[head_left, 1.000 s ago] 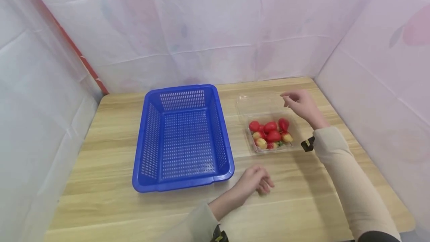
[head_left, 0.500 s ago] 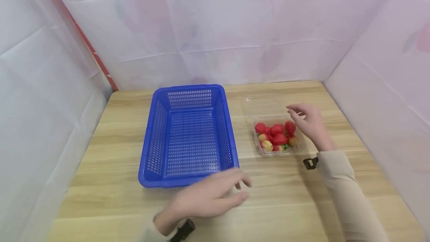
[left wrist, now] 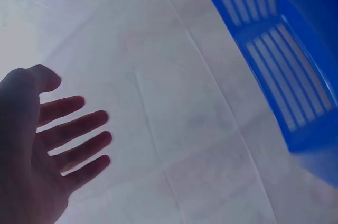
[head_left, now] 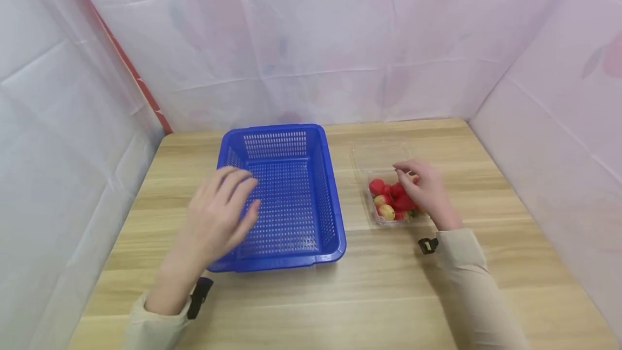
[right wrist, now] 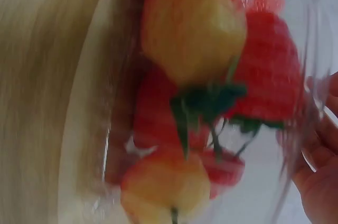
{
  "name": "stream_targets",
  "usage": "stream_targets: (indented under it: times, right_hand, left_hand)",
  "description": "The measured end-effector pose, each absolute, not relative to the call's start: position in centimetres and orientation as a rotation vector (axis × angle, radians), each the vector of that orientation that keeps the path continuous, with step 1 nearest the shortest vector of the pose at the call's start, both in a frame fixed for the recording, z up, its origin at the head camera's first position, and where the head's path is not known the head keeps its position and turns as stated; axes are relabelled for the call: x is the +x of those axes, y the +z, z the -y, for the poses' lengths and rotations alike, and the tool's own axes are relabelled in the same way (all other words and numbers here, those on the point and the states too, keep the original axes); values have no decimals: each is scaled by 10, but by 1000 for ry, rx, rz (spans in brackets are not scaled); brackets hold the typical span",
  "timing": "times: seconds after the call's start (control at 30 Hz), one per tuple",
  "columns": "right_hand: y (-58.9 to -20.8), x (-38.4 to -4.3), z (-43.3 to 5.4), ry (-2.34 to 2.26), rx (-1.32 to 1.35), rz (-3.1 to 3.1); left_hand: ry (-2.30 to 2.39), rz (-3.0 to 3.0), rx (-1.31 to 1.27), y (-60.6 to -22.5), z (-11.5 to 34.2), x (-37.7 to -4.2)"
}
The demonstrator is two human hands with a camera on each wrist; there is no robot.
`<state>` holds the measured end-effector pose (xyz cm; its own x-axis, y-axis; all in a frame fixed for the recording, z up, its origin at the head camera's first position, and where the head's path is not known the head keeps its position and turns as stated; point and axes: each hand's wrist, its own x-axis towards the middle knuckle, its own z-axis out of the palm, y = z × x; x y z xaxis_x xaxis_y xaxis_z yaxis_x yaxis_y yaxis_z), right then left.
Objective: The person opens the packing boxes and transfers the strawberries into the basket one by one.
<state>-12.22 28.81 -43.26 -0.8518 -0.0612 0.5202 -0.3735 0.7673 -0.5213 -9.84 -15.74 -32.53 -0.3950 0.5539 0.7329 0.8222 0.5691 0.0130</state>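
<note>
My left hand [head_left: 218, 217] is over the near left part of a blue plastic basket [head_left: 291, 263], fingers spread and nothing in them. The left wrist view shows that hand with straight fingers [left wrist: 79, 131], apart from the basket's slotted wall [left wrist: 288, 76]. My right hand [head_left: 426, 190] hovers over a clear plastic box [head_left: 389, 222], its fingers loosely bent and holding nothing. Inside the box lie several red strawberries [head_left: 377, 187] and yellow-and-red fruits [head_left: 386, 211], partly hidden by the hand. Green leaves [right wrist: 208, 102] show among them in the right wrist view.
The box's clear lid [head_left: 381, 154] lies folded back behind it. Both containers stand on a wooden table [head_left: 311, 307]. White patterned sheets [head_left: 311, 42] enclose the table at the back and both sides.
My left hand has swung from the table before the basket to over its left side. The right hand has come left and lower over the fruit. The camera view has shifted slightly.
</note>
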Motion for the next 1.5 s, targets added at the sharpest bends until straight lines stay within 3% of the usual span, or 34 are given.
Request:
stream_targets:
  times: [0.27,0.5,0.8,1.5]
  right_hand:
    - [-440,-121,-271,900,345,2592]
    - [-449,-118,-266,906,354,2599]
    - [-452,-115,-262,887,389,2618]
    - [-443,-112,-252,772,350,2805]
  left_hand:
    - [-393,2272,-804,-360,200,-138]
    - [-440,2653,-691,-389,221,-154]
    - [-414,2995,-641,-408,230,-168]
    - [-538,3103,-698,-412,235,-180]
